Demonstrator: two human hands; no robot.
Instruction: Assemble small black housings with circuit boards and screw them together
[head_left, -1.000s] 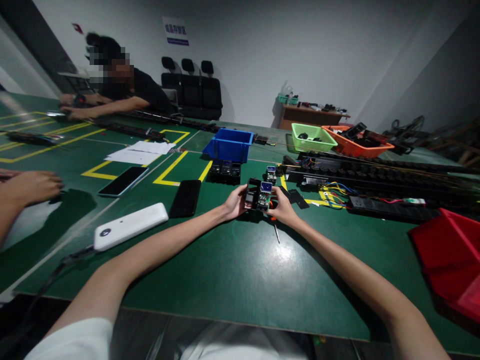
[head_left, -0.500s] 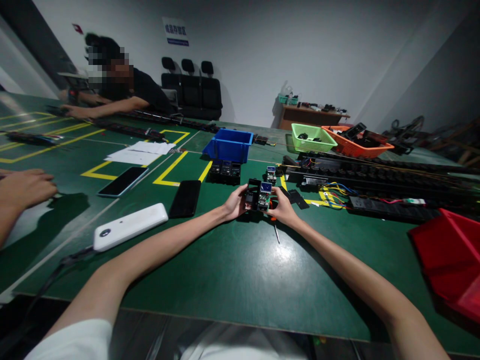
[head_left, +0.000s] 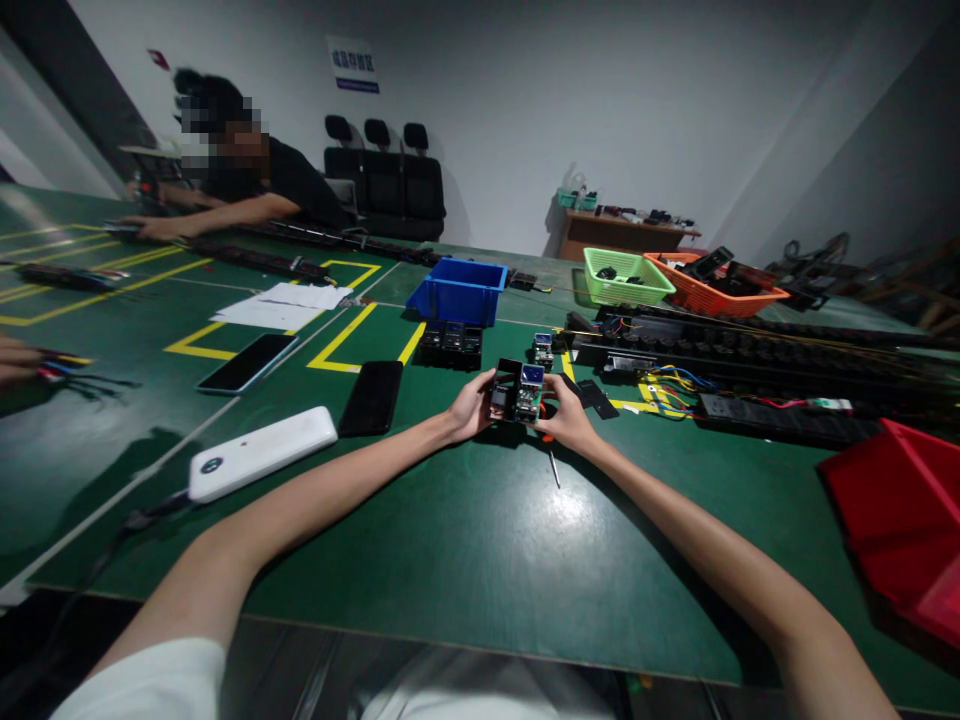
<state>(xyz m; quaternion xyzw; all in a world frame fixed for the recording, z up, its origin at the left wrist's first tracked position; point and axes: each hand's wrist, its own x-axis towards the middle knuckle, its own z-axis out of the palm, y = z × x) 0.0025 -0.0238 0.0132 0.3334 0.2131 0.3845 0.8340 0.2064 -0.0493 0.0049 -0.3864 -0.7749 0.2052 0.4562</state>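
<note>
My left hand (head_left: 471,407) grips a black open housing (head_left: 505,384) by its left side. Pinched in my right hand (head_left: 566,412) is a circuit board with a small screen (head_left: 530,390), held right beside the housing; whether the two touch I cannot tell. Under my right hand lies a screwdriver (head_left: 555,466), its orange handle partly hidden and its metal shaft pointing toward me. Just beyond my hands stands a similar circuit board (head_left: 543,349). Black flat plates (head_left: 598,399) lie to the right, and a group of black housings (head_left: 451,345) sits to the left.
A blue bin (head_left: 461,290) stands behind the housings. Two phones, (head_left: 371,398) the nearer one black, and a white cabled device (head_left: 262,455) lie left. Long black assemblies (head_left: 720,345), a green basket (head_left: 626,278), an orange basket (head_left: 712,285) and a red bin (head_left: 900,520) are right. Co-workers reach in from the left.
My hands, the housing and the board have stayed almost still. At the left edge, a co-worker's hand has drawn back and up, and a bundle of coloured wires now shows in it.
</note>
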